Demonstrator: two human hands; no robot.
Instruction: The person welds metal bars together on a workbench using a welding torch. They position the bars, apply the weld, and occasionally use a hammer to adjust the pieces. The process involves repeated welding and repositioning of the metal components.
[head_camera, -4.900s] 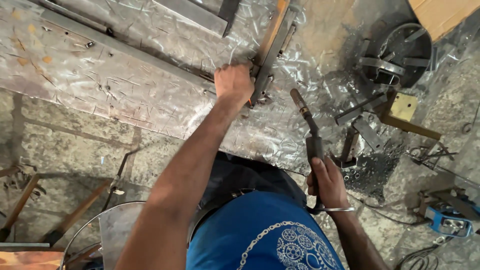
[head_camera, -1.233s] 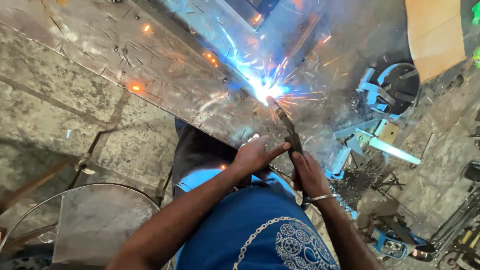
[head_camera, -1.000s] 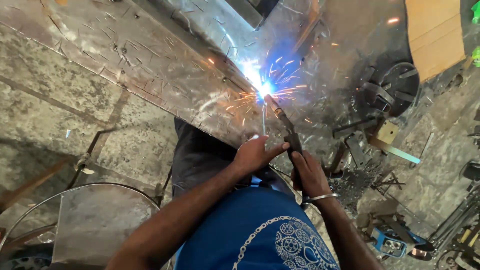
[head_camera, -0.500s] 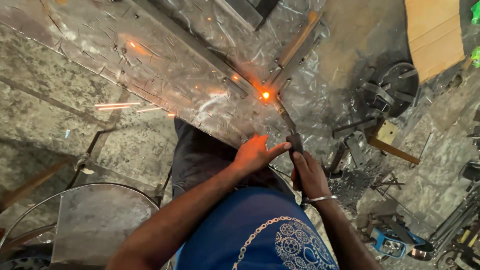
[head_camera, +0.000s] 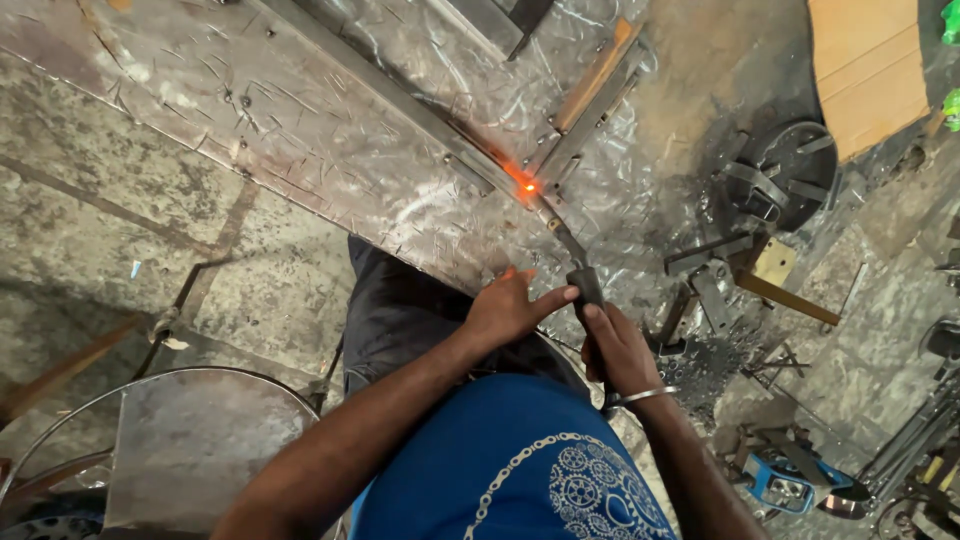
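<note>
The right hand is clenching a dark welding electrode holder; left hand fingers are steadying it, near the glowing orange weld spot on the grey steel bar.

Bare metal sheet lies open left of the glowing weld; scrap brackets crowd the right.

no labels, signs or screens show anywhere in the view. the nearest thing to packaging is a flat tan cardboard sheet lying at the upper right edge, rectangular, plain and faintly creased across. a small bright green piece, perhaps a wrapper, sits at the far right corner, too cut off to tell.
</note>
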